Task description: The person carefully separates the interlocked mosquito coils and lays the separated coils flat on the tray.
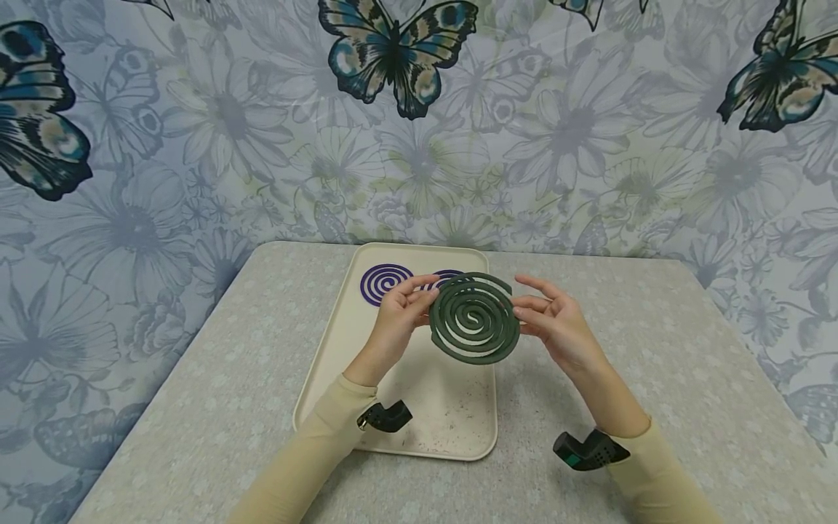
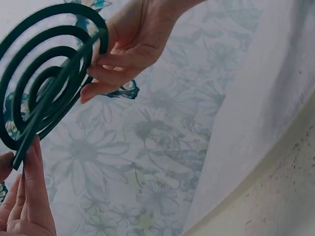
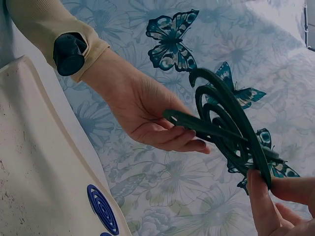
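Observation:
A pair of dark green mosquito coils is held up above the tray, their spirals overlapping and tilted against each other. On their left edge my left hand pinches a rim between thumb and fingers. My right hand pinches the opposite edge, its index finger raised off the rim. The left wrist view shows one coil nearly edge-on, crossing the other's rings. From the right wrist the green coils also appear spread apart on one side, with the rings still interleaved near the middle.
A cream tray lies on the table under the hands, with dark crumbs scattered over its near part. Two purple spiral coils lie at its far end: one purple coil at left, the other partly hidden behind the green ones. A butterfly-patterned backdrop hangs behind the table.

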The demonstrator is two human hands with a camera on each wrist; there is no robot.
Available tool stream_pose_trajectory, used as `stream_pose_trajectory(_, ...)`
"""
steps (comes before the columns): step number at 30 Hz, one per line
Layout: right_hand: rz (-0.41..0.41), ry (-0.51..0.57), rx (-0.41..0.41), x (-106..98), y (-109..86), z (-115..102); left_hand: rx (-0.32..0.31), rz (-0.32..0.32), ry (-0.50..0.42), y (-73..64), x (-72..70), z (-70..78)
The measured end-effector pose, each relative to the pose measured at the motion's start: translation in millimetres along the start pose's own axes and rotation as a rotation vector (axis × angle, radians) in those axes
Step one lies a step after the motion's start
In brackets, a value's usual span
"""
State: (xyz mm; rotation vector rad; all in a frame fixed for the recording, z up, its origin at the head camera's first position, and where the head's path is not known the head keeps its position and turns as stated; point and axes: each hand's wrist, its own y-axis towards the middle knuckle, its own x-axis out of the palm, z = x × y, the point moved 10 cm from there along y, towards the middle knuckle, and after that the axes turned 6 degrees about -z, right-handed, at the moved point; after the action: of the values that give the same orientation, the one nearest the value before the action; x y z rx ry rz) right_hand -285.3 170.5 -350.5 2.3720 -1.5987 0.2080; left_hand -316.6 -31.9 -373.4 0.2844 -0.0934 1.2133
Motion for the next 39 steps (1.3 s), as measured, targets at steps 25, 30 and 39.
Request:
stream_pose_trajectory(25,0.139,-0.122,-0.1,-7,-5.1,-8,0.044,-0.092,0.04,-5.8,17.2,5.8)
stream_pose_trajectory(30,0.137,-0.072,-0.079,-8,-4.4,-7,0.071,-0.091,0.013,-5.9,16.2,12.5)
stream_pose_trajectory(39,0.192,-0.054,-0.096,-18,-7.0,-19,0.101,-0.089,0.04,-5.4,12.5,20.1)
